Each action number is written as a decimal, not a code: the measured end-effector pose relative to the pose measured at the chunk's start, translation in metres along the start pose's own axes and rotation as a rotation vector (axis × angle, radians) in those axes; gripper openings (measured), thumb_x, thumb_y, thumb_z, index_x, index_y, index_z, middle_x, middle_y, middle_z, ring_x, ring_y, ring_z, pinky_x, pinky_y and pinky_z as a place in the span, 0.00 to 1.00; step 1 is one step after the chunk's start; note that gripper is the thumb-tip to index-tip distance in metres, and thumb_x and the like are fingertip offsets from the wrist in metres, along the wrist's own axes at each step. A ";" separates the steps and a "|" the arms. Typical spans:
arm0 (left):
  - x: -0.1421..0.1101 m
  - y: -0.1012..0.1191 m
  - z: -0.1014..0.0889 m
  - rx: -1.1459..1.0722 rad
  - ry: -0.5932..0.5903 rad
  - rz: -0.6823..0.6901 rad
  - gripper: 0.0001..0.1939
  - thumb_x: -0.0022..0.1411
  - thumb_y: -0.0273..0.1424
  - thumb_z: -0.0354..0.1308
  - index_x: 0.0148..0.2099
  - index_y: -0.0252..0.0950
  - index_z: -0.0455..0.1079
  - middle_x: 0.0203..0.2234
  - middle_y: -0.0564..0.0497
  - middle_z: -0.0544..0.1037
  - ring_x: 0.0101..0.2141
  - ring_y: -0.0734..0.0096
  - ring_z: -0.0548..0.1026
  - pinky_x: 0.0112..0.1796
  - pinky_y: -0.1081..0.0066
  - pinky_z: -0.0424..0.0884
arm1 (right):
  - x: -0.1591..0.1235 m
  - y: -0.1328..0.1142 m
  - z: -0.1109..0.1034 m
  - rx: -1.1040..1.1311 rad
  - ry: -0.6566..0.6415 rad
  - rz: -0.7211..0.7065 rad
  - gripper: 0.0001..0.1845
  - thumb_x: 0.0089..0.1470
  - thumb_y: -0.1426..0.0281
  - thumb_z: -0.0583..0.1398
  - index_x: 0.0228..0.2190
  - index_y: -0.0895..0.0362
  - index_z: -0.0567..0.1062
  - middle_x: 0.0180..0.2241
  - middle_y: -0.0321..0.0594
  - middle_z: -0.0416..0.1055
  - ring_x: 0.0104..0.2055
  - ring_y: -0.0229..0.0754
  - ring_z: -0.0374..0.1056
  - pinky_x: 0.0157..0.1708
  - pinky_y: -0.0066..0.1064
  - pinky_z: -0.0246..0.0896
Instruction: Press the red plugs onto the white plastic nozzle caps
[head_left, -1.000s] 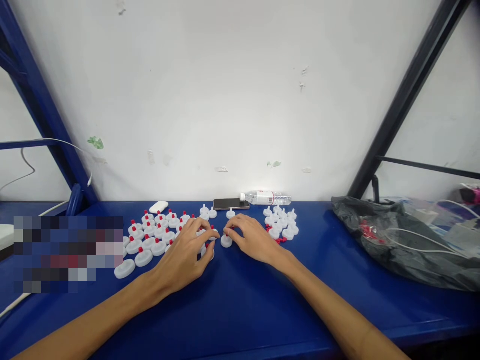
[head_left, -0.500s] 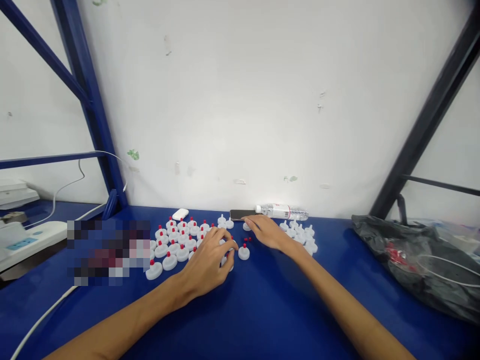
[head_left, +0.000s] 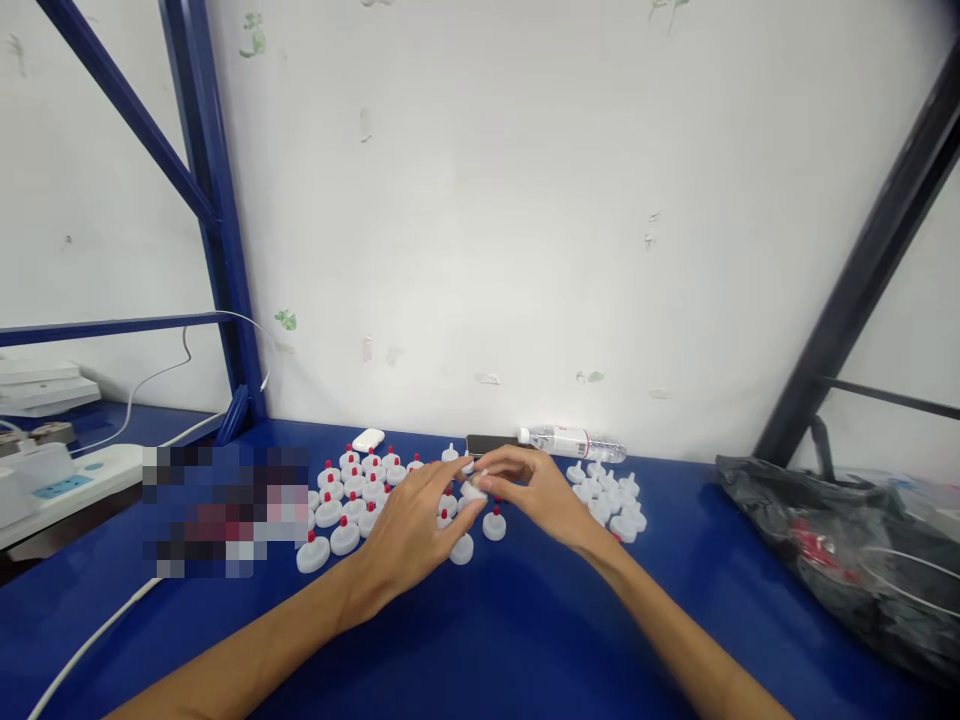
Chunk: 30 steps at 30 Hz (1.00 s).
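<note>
Between my hands, above the blue table, is a white nozzle cap [head_left: 472, 490], a round lid with a thin spout. My right hand [head_left: 536, 490] pinches it from the right with thumb and fingers. From the left, my left hand [head_left: 420, 520] curves round the same piece, thumb below and fingertips above. Under and beside my left hand stand several white caps with red tips [head_left: 345, 536]. One red-tipped cap [head_left: 494, 525] stands just below my right fingers, and another white cap [head_left: 461, 549] lies below my left thumb.
White caps without red tips [head_left: 609, 492] cluster right of my right hand. A dark phone [head_left: 491, 445], a clear water bottle [head_left: 574, 443] and a white case [head_left: 368, 440] lie along the wall. A black plastic bag [head_left: 780, 530] with red pieces is at right, a power strip [head_left: 75, 490] at left.
My right hand has drawn back from near the phone to my left hand, bringing a white nozzle cap. My left hand has left the cap below it and opened round this one. The view has shifted slightly.
</note>
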<state>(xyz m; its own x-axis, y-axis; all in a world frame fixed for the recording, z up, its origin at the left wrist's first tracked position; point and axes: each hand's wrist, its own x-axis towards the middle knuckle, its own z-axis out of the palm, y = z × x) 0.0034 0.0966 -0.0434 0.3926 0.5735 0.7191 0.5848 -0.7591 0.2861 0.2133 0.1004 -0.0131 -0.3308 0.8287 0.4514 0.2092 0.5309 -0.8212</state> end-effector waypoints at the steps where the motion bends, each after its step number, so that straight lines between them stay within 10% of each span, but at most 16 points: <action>1: 0.000 -0.001 0.000 -0.004 0.002 0.004 0.19 0.70 0.39 0.59 0.60 0.40 0.70 0.46 0.46 0.82 0.45 0.55 0.80 0.49 0.53 0.77 | 0.000 -0.002 0.002 0.045 -0.008 0.000 0.13 0.57 0.61 0.68 0.41 0.55 0.81 0.38 0.42 0.83 0.43 0.49 0.79 0.44 0.37 0.72; 7: 0.004 -0.006 -0.001 -0.012 0.024 0.028 0.17 0.70 0.36 0.57 0.59 0.45 0.71 0.47 0.47 0.81 0.46 0.58 0.80 0.47 0.54 0.79 | 0.002 0.012 -0.014 -0.417 0.042 0.057 0.17 0.70 0.61 0.53 0.46 0.54 0.80 0.42 0.43 0.82 0.43 0.47 0.79 0.45 0.37 0.70; 13: 0.004 -0.016 0.001 0.007 0.024 0.021 0.18 0.71 0.34 0.57 0.61 0.44 0.69 0.48 0.45 0.78 0.48 0.57 0.78 0.47 0.52 0.79 | -0.003 0.043 -0.028 -0.694 0.023 0.178 0.08 0.57 0.70 0.65 0.39 0.54 0.83 0.36 0.44 0.83 0.41 0.53 0.77 0.41 0.39 0.65; 21: 0.004 -0.011 0.001 0.024 -0.010 0.036 0.16 0.69 0.33 0.58 0.58 0.45 0.72 0.46 0.47 0.79 0.46 0.54 0.79 0.47 0.52 0.80 | -0.002 0.047 -0.026 -0.578 0.022 0.195 0.07 0.56 0.72 0.65 0.27 0.54 0.81 0.29 0.41 0.81 0.35 0.49 0.77 0.38 0.36 0.66; 30: 0.005 -0.010 -0.002 0.033 -0.025 0.026 0.17 0.70 0.32 0.57 0.59 0.48 0.71 0.45 0.49 0.78 0.45 0.53 0.80 0.48 0.48 0.80 | 0.005 0.017 -0.020 -0.084 0.046 0.150 0.20 0.57 0.57 0.66 0.46 0.56 0.81 0.40 0.44 0.82 0.41 0.46 0.79 0.43 0.37 0.73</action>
<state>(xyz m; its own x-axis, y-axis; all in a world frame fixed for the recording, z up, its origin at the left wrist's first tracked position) -0.0016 0.1063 -0.0413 0.4257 0.5613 0.7098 0.5969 -0.7637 0.2459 0.2336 0.1170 -0.0180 -0.2480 0.9061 0.3427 0.3298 0.4116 -0.8496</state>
